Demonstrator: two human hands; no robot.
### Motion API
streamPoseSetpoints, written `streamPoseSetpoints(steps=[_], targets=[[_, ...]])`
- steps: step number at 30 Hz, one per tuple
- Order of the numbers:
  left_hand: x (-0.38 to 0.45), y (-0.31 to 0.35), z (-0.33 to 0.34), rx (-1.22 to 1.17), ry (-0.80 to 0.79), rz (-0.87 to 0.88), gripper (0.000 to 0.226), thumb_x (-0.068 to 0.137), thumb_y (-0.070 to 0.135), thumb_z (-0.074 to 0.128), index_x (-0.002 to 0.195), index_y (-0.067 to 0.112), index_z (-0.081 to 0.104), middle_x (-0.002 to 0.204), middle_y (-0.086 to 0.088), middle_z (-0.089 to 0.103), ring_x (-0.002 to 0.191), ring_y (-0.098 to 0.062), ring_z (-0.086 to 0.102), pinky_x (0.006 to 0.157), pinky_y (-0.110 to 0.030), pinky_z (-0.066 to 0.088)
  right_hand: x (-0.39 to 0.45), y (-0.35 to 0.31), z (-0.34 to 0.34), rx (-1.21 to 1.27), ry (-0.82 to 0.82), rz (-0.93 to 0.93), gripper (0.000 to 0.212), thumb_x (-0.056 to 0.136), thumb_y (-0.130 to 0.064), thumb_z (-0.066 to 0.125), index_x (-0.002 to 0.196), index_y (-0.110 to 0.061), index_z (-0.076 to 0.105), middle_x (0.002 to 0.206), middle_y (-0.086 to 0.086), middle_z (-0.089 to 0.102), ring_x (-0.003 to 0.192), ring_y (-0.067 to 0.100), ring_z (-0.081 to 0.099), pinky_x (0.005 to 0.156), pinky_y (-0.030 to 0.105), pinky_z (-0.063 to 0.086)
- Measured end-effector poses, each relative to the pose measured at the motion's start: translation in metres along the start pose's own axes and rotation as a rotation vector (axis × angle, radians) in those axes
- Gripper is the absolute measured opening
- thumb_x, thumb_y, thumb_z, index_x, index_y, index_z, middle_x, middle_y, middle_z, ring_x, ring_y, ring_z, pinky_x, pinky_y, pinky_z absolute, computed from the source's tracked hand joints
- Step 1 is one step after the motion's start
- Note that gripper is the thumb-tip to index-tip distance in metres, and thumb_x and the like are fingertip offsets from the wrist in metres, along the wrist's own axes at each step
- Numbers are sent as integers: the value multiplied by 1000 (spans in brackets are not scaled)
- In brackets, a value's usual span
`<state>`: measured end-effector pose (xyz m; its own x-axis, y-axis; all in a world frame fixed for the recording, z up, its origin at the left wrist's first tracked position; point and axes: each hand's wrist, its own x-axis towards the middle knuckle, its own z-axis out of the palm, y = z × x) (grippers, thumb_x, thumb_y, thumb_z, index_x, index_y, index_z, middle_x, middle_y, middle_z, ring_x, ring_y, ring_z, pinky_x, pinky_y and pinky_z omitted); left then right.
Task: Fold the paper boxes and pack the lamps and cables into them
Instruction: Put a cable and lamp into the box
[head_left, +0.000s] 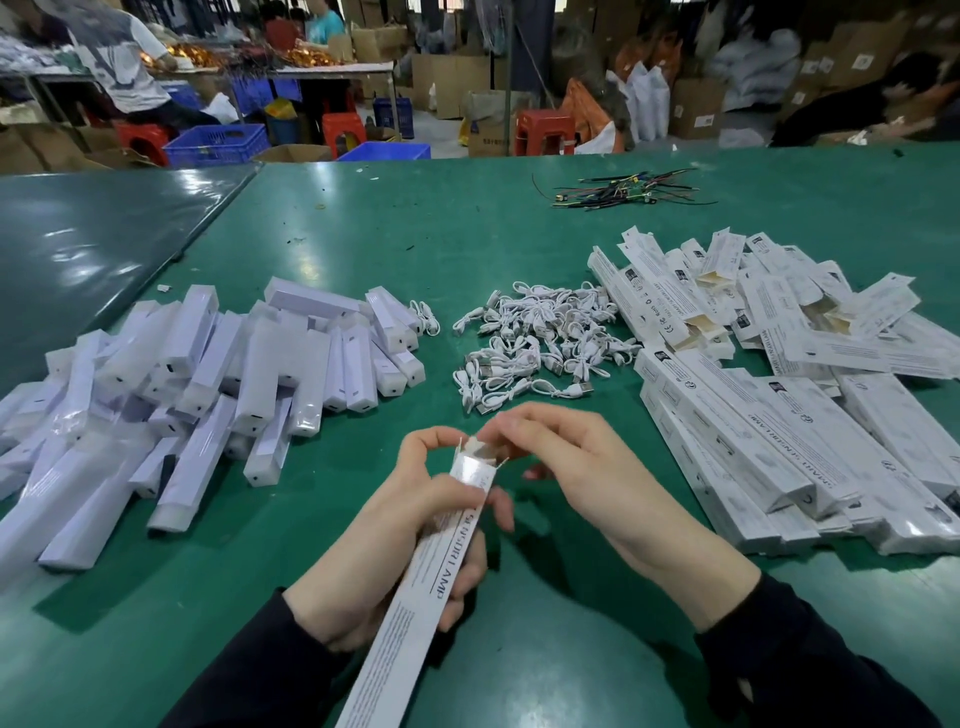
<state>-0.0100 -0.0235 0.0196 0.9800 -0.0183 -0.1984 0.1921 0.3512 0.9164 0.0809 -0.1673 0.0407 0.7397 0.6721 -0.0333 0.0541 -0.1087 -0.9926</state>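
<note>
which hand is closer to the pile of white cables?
Right. The right hand works at the top flap of the box, its fingertips just below the near edge of the cable pile. The left hand grips the box further down and to the left.

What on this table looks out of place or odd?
A tangle of dark wires lies alone at the far side of the green table, unlike the white lamps, cables and boxes heaped nearer. One stray cable sits beside the lamps.

My left hand curls around the box, thumb up near its open end; my right hand pinches the end flap, both forearms dark-sleeved.
</note>
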Motion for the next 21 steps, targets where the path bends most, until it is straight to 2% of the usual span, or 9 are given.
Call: streamPoseSetpoints(steps=[2,5,7,9,12,14,16,18,21], targets=[[2,2,-1,-104,48,10,46,69,7,57,103,31,39,88,-30,62,34,-24,43,33,-27,41,0,-1,-1,38,100,-17,11,89,-19,65,84,-14,73,85,7,71,80,8,61,75,24,44],[-6,-1,3,-99,63,48,30,75,18,54,99,33,43,96,-24,64,40,-24,40,34,-25,40,-1,-1,-1,67,110,-22,7,85,-12,69,83,-10,76,89,16,73,77,13,57,71,25,43],[-9,-2,6,-64,72,60,25,79,21,53,100,30,43,83,-20,65,38,-23,39,34,-23,38,-2,1,1,88,29,-7,11,85,-9,69,91,-6,77,90,14,75,75,9,59,67,19,45],[-10,-2,8,-57,90,61,26,82,18,56,103,23,41,58,-16,56,34,-20,37,33,-22,36,-1,3,3,141,-44,9,15,86,-5,68,98,-1,76,87,7,75,69,6,60,66,16,46],[-10,1,9,-64,115,76,29,76,23,54,100,17,39,49,-15,38,32,-19,31,32,-21,34,0,5,1,168,-87,32,17,85,-3,68,100,-2,76,93,5,74,72,7,59,71,18,46],[-10,1,9,-53,108,101,29,76,21,56,98,14,38,53,-20,43,32,-20,31,32,-20,34,0,6,0,160,-76,40,14,84,-4,69,96,-6,77,90,2,74,73,9,59,74,21,47],[-10,0,10,-59,89,145,25,80,14,57,96,11,39,74,-20,59,36,-21,34,33,-20,35,2,7,0,188,-3,66,10,82,-6,71,90,-11,76,83,1,72,74,11,61,74,24,48],[-10,0,10,-69,65,162,17,80,15,50,93,12,39,88,-22,61,37,-21,35,33,-20,37,5,9,2,296,36,134,10,85,-9,69,95,-8,73,82,4,69,70,12,64,67,21,51],[-10,-2,10,-46,16,155,14,83,17,47,92,13,38,88,-24,59,35,-20,35,34,-20,38,4,9,5,348,-58,195,18,92,-19,63,96,-4,71,69,7,64,54,12,57,57,16,47]])
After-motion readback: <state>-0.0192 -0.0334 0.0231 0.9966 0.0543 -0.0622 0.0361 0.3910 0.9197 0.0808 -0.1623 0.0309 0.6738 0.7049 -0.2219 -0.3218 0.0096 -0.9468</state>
